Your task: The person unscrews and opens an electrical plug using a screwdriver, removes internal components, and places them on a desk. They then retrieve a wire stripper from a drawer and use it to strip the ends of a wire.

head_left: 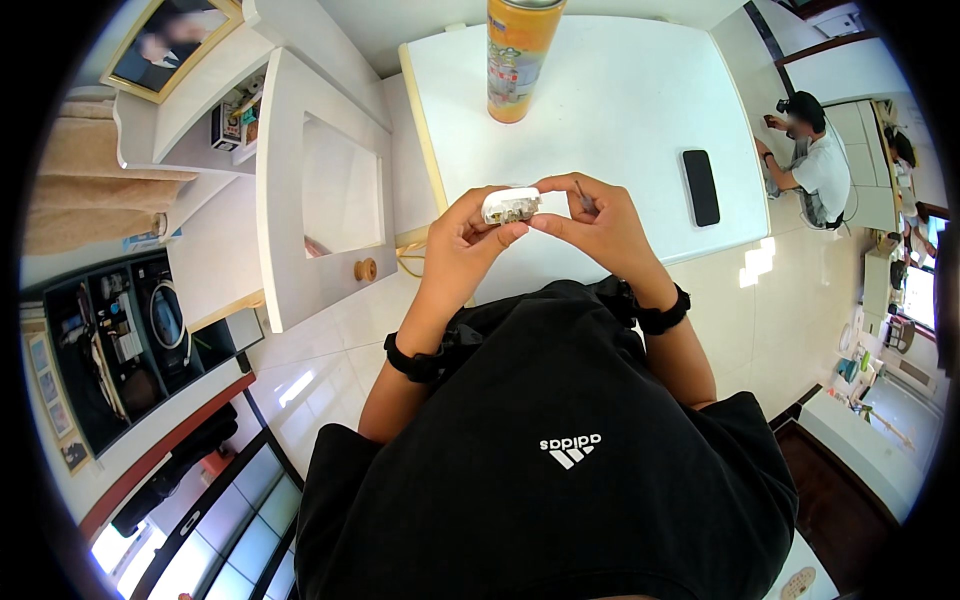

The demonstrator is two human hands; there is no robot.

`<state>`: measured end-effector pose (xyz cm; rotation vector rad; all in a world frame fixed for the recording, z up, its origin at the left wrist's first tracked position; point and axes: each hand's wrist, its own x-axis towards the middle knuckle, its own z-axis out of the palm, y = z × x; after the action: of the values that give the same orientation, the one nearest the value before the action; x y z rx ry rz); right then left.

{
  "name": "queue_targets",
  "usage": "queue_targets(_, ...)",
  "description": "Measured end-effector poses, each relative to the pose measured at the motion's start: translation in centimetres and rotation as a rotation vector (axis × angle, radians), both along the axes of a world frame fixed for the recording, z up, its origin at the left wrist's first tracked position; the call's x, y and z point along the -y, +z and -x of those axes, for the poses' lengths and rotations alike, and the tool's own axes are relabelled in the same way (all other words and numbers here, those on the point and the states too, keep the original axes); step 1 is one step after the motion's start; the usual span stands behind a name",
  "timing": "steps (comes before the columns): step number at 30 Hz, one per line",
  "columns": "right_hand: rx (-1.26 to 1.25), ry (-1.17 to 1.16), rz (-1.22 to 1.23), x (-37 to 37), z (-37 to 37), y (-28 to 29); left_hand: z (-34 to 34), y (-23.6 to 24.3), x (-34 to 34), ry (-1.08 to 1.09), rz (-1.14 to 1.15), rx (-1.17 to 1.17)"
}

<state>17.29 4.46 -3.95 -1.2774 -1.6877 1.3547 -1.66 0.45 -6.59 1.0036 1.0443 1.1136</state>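
A small white rounded device (511,206) is held up over the near edge of the white table, its clear or metallic inner parts showing on the side toward me. My left hand (462,238) is closed on its left end, thumb below and fingers behind. At the device's right end, my right hand (606,228) pinches with thumb and forefinger. A thin dark tool (585,198), perhaps a screwdriver, pokes up from among the right hand's fingers; most of it is hidden. Both wrists wear black bands.
On the white table (620,90) stand an orange-yellow spray can (519,60) at the back and a black phone (701,188) lying to the right. An open cabinet door (325,190) with a wooden knob reaches toward the table's left. Another person (815,160) sits at the far right.
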Motion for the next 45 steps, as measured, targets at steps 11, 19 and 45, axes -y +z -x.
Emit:
queue_targets(11, 0.027, 0.008, -0.09, 0.5, -0.1, 1.2, -0.5, 1.1, 0.6, -0.018, -0.165, -0.048)
queue_targets(19, 0.028, 0.059, -0.137, 0.6, -0.2, 2.0, 0.5, 0.9, 1.1, -0.027, -0.457, -0.379)
queue_targets(45, 0.0, 0.07, -0.371, 1.7, 0.1, 4.4, 0.1, 2.6, 1.5, 0.074, -0.491, 0.075)
